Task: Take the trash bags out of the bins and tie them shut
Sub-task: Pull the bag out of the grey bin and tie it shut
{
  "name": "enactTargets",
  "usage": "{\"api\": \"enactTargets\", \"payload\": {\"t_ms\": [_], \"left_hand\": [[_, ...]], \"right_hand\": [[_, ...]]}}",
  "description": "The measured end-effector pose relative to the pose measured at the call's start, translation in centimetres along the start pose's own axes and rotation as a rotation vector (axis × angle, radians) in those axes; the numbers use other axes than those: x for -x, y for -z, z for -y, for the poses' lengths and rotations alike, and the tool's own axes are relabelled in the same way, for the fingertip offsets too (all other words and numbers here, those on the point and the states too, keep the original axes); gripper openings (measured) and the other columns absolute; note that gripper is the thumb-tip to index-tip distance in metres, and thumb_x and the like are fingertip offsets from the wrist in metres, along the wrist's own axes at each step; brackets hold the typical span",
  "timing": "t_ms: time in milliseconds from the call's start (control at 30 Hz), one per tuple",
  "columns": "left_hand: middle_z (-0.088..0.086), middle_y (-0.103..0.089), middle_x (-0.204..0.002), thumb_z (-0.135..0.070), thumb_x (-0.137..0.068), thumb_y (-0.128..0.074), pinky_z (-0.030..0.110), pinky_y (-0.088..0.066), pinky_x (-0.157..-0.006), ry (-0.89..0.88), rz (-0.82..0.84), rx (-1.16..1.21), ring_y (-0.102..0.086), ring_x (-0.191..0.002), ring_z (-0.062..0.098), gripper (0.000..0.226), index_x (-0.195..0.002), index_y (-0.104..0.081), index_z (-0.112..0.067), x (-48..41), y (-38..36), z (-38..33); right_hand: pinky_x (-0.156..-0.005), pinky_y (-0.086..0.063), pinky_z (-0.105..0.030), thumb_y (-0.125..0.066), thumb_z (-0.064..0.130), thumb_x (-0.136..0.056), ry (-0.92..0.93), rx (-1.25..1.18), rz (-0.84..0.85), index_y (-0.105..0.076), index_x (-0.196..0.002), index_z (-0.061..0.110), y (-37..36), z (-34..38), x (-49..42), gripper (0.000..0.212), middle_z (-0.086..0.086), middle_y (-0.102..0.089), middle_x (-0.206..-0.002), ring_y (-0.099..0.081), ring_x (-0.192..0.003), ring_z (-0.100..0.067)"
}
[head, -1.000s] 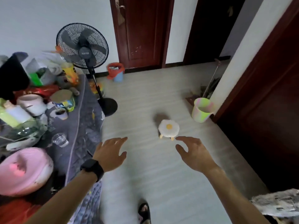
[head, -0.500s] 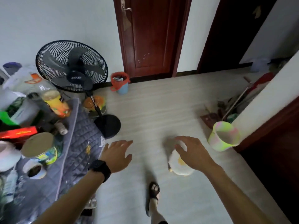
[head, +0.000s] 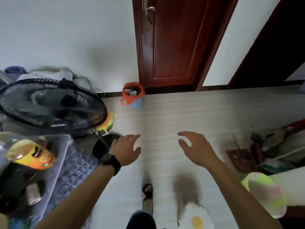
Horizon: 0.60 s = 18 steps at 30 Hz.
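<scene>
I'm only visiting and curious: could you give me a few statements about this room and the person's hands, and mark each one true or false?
1. The left hand and the right hand hold nothing. True.
2. The orange trash bag lies tied shut on the floor. False: it sits open in the blue bin, with rubbish inside, beside the door.
3. The black watch is on the right wrist. False: it is on the left wrist.
4. The black fan stands on the person's left. True.
</scene>
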<state>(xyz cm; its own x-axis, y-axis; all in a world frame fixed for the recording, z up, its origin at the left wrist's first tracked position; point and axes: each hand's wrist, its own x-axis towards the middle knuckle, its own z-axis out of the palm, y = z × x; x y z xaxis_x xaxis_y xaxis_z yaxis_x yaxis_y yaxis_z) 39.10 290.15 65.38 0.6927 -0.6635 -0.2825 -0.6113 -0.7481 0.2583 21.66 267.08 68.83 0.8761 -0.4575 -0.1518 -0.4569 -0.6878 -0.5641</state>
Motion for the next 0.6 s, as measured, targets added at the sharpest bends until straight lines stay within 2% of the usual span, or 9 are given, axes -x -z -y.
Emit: {"api": "enactTargets", "payload": {"t_ms": [133, 233, 433, 600], "left_hand": [[-0.006, -0.039, -0.153, -0.049, -0.093, -0.045, 0.048, -0.033, -0.111, 0.024, 0.008, -0.013, -0.039, -0.138, 0.023, 0.061, -0.15, -0.027, -0.038, -12.2, 1.7, 1.3], [-0.005, -0.034, -0.156, -0.048, -0.094, -0.043, 0.049, -0.027, -0.115, 0.037, 0.084, -0.01, -0.034, -0.141, 0.024, 0.062, -0.152, -0.024, -0.037, -20.8, 3.5, 1.0], [-0.006, -0.034, -0.156, -0.046, -0.094, -0.043, 0.047, -0.025, -0.115, 0.074, 0.112, 0.007, -0.033, -0.141, 0.023, 0.061, -0.151, -0.025, -0.037, -37.1, 8.9, 0.0], [-0.005, -0.035, -0.156, -0.045, -0.094, -0.043, 0.049, -0.024, -0.115, 0.145, 0.12, 0.021, -0.034, -0.141, 0.024, 0.06, -0.151, -0.026, -0.036, -45.8, 11.9, 1.7]], "right_hand": [[-0.111, -0.03, -0.03, -0.046, 0.042, -0.1, -0.036, 0.008, 0.039, -0.054, -0.137, 0.033, 1.3, -2.3, -11.4, 0.039, 0.013, -0.052, -0.144, -0.037, -0.139, -0.015], [-0.113, -0.034, -0.034, -0.045, 0.044, -0.1, -0.072, 0.007, 0.074, -0.054, -0.137, 0.034, 2.8, -3.8, -19.7, 0.039, 0.013, -0.052, -0.144, -0.039, -0.139, -0.016], [-0.112, -0.037, -0.035, -0.045, 0.045, -0.099, -0.062, 0.026, 0.09, -0.053, -0.137, 0.035, 7.3, -4.0, -36.3, 0.04, 0.015, -0.053, -0.143, -0.039, -0.138, -0.014], [-0.11, -0.039, -0.035, -0.046, 0.045, -0.099, -0.022, 0.031, 0.136, -0.054, -0.136, 0.035, 9.1, -3.9, -47.3, 0.04, 0.013, -0.054, -0.142, -0.042, -0.136, -0.014]]}}
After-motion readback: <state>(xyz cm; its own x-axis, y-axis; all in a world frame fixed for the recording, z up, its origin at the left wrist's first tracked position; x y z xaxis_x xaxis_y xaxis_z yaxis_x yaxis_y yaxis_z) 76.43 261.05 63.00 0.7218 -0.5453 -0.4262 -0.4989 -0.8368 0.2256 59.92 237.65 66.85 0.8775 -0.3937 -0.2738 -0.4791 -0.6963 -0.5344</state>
